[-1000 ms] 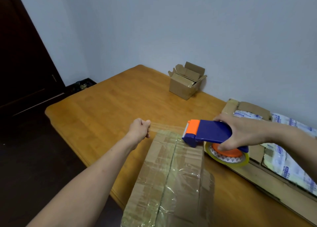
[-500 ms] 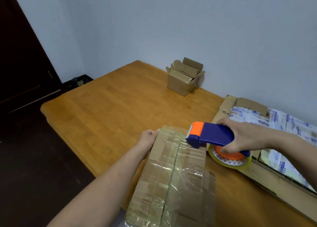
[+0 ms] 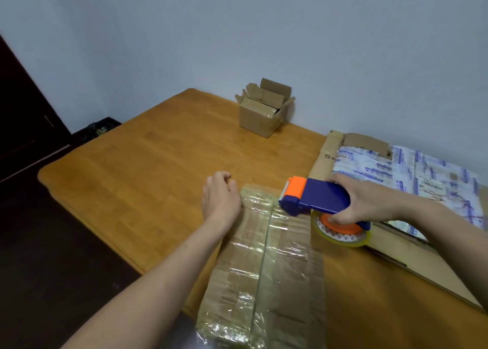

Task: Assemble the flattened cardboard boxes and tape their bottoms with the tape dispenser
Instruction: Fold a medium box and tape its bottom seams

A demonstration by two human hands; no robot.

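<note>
Box point(image 3: 264, 269) on the desk point(image 3: 158, 177) looked taped along its seam already. The tape dispenser point(image 3: 317, 198) was gripped at its far end by the right hand point(image 3: 369, 203), with the left hand point(image 3: 220, 198) fingers loosely curled, nothing held. Flattened cardboard point(image 3: 320, 163) was left to do, probably.

Right hand point(image 3: 369, 203) holds tape dispenser point(image 3: 318, 198) at taped box point(image 3: 264, 259).

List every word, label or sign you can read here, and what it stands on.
"P", after a round sign: on the flat cardboard; what follows is covered.
Blue print on the white wrap: too blurred to read.
A label on the wrap: too blurred to read.
No text seen on the dispenser, the taped box or the small box.
</note>
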